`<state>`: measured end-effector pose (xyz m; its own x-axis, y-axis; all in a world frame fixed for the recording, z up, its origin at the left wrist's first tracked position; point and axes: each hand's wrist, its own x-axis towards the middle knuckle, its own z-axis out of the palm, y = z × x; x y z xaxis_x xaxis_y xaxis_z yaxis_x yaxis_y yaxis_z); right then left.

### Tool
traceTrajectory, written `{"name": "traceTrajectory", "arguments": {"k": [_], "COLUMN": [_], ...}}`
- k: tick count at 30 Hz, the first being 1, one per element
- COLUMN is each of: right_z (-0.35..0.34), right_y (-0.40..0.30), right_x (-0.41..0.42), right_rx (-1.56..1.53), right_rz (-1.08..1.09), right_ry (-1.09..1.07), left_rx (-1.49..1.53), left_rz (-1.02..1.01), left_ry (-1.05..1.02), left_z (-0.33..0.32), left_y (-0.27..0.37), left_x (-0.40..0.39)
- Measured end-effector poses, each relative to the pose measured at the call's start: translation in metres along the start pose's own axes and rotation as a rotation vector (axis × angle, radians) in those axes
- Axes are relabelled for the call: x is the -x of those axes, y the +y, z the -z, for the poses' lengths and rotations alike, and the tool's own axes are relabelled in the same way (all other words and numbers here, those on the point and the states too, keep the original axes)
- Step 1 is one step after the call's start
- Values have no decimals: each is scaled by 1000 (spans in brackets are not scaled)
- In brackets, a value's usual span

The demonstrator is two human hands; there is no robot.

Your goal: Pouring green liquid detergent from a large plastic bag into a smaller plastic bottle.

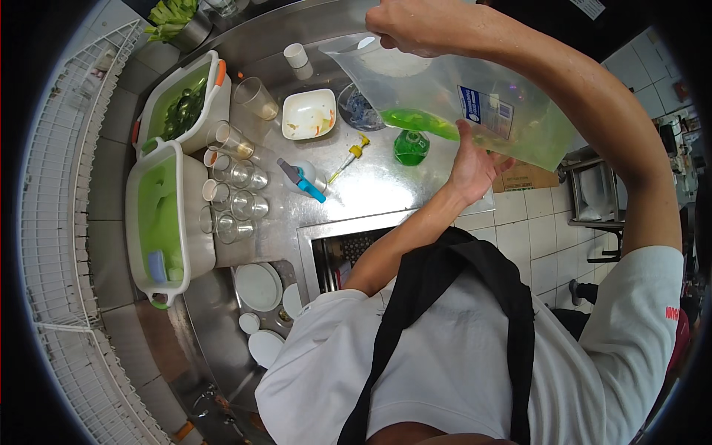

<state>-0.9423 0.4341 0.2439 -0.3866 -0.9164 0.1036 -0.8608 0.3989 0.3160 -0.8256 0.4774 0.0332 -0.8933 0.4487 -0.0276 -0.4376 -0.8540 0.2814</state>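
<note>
A large translucent plastic bag (428, 83) with bright green liquid pooled along its lower side hangs tilted over the steel counter. My right hand (409, 26) grips its upper edge. Lower down, my left hand (477, 169) holds the bag's underside, thumb in front and the other fingers partly hidden. Beneath the bag stands a clear bottle of green liquid (411, 149); the bag hides part of its top, so I cannot tell whether they touch. A yellow pump dispenser head (356, 151) lies on the counter to its left. Further left is a spray bottle with a blue trigger (311, 186).
Drinking glasses (242, 206) and cups line the left, beside two white-and-green tubs (192, 211). A square white dish (308, 129) with food scraps sits near a clear bowl (356, 111). White plates (258, 286) lie in the sink; a steel-framed opening (305, 250) lies before me.
</note>
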Motion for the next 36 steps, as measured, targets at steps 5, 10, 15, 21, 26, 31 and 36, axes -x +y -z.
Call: {"name": "traceTrajectory", "arguments": {"k": [5, 10, 15, 21, 26, 31, 36], "right_z": [8, 5, -5, -6, -3, -10, -10], "right_y": [1, 4, 0, 4, 1, 4, 2], "right_x": [14, 26, 33, 46, 50, 55, 57], "right_rx": [-135, -146, -153, -218, -242, -286, -316], "right_rz": [-114, -140, -235, -335, -389, -449, -488], "right_ry": [-67, -80, -60, -78, -52, -76, -86], "left_rx": [-30, -64, -85, -66, -41, -42, -40], "left_rz": [17, 14, -16, 26, 12, 0, 11], "left_ry": [-4, -17, 21, 41, 85, 112, 125], "left_z": [4, 20, 22, 32, 39, 37, 42], "left_y": [-2, -7, -7, -13, -17, -18, -18], "left_x": [0, -1, 2, 1, -2, 2, 2]}}
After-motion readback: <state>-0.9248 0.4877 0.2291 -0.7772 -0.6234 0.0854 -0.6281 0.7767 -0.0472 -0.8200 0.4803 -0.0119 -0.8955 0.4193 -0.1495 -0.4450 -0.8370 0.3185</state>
